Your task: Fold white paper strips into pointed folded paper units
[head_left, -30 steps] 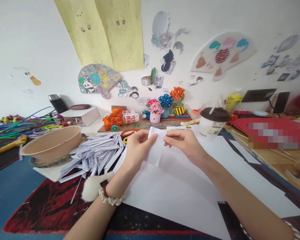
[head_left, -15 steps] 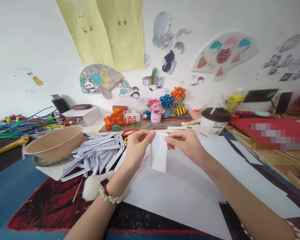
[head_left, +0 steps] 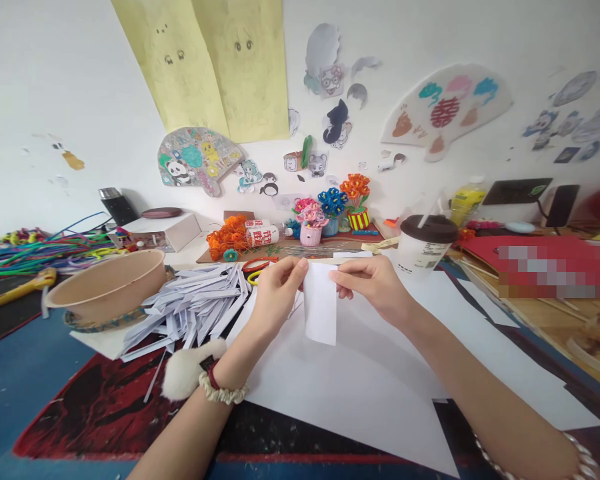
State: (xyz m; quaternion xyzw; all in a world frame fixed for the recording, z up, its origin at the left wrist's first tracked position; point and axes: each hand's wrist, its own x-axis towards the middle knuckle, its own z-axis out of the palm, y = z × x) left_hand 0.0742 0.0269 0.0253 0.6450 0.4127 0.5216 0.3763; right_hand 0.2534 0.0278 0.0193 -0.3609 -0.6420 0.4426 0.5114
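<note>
Between my two hands a small white paper strip (head_left: 321, 307) hangs down, its lower end curling slightly. My left hand (head_left: 283, 287) pinches the upper left corner between thumb and fingers. On the other side my right hand (head_left: 373, 283) is closed on the upper right edge, thumb in front. Below them a large white paper sheet (head_left: 350, 407) covers the middle of the desk. Left of my left hand lies a heap of folded white paper strips (head_left: 195, 303), close to orange-handled scissors (head_left: 257, 265).
A beige bowl (head_left: 110, 280) stands at the left, near a yellow-handled tool (head_left: 23, 288). A lidded cup (head_left: 425, 243) is right of my hands. Pipe-cleaner flower pots (head_left: 311, 235) line the back. A fluffy white ball (head_left: 180, 375) touches my left wrist area.
The strip and both hands stay nearly in place, with the strip turned slightly and shifted a little to the right. The whole view has moved slightly.
</note>
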